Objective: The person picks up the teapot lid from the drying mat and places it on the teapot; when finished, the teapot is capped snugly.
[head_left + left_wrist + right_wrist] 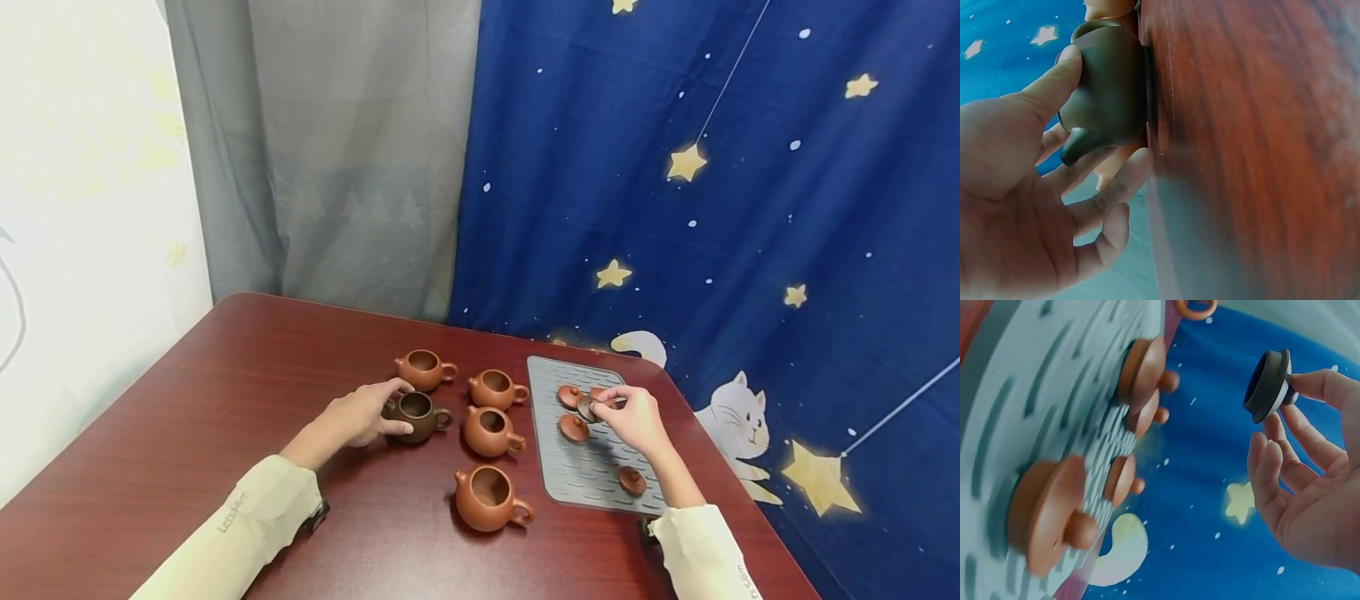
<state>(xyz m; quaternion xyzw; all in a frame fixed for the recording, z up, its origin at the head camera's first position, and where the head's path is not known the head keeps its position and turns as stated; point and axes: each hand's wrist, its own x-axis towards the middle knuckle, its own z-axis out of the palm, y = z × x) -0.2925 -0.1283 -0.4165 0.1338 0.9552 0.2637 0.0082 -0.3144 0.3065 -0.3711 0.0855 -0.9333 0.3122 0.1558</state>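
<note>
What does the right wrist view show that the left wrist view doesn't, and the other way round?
Only the right wrist view: the right hand pinching a dark brown teapot lid by its knob, and four orange-brown lids on the grey ridged mat.

Only the left wrist view: the left hand at the dark brown teapot, spout included.

Both: the blue star-patterned curtain and the reddish table, mere slivers in the right wrist view.
</note>
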